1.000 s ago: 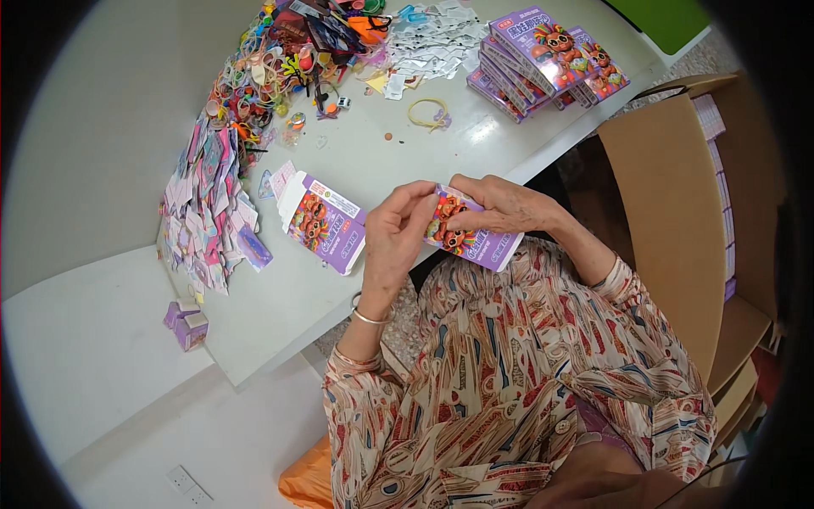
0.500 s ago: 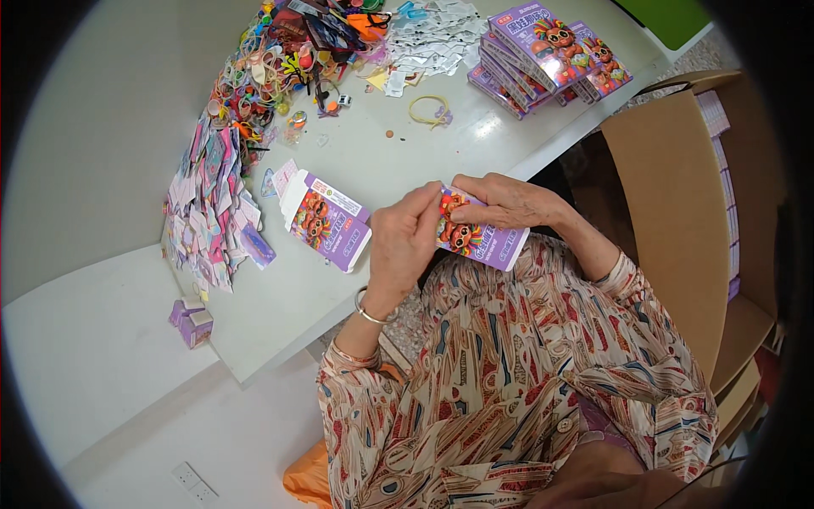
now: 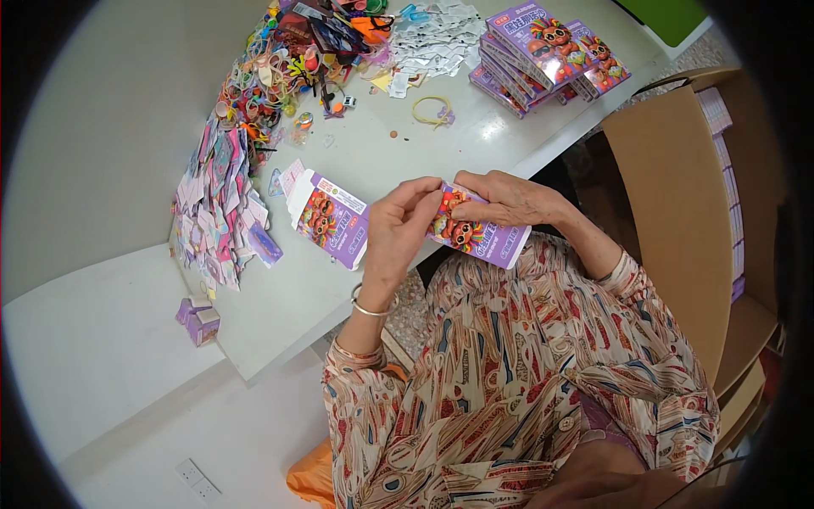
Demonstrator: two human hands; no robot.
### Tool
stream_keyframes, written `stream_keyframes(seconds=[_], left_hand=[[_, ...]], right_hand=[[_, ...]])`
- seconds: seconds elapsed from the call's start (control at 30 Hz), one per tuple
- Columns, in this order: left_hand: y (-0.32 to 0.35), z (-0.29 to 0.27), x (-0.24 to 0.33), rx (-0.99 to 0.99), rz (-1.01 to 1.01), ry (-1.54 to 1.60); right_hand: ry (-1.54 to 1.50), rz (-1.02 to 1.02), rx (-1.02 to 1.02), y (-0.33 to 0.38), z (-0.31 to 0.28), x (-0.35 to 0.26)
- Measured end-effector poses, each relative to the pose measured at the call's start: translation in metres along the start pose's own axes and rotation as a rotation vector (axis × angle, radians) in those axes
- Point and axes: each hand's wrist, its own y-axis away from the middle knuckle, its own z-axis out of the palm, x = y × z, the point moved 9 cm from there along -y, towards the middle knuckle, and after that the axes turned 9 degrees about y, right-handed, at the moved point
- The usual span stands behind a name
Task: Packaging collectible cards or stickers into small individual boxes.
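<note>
Between my two hands, over my lap at the table edge, is a flat purple printed carton with a cartoon figure on its face. My left hand pinches its far left end with thumb and fingers. Across the far edge and top face lies my right hand, its fingers gripping the carton. The end between my hands is mostly covered by the fingers. Just left of my left hand, a second purple carton lies on the table with its white end flaps open and a pink printed paper beside its opening.
Stacked purple cartons stand at the far right of the table. Heaps of colourful trinkets, pink sachets and white packets line the far and left sides. A large cardboard box stands at my right, holding purple cartons.
My left hand has shifted slightly at the carton's end, its fingers now more curled and raised. My right hand keeps its hold. The whole view has moved a little.
</note>
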Motion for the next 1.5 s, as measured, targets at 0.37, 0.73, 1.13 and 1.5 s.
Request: stream_keyframes(seconds=[0.37,0.73,1.13,1.5], left_hand=[[-0.009,0.006,-0.009,-0.114,-0.17,0.115],[-0.001,0.011,0.002,-0.093,0.1,-0.123],[-0.009,0.025,-0.038,0.088,-0.317,0.732],[-0.073,0.04,0.037,0.092,0.668,-0.7]], right_hand=[[0.062,0.055,-0.029,0.007,-0.005,-0.005],[0.055,-0.021,0.067,0.003,-0.016,-0.004],[-0.201,-0.293,0.314,0.027,-0.044,-0.011],[0.331,0.199,0.665,0.059,-0.062,-0.003]])
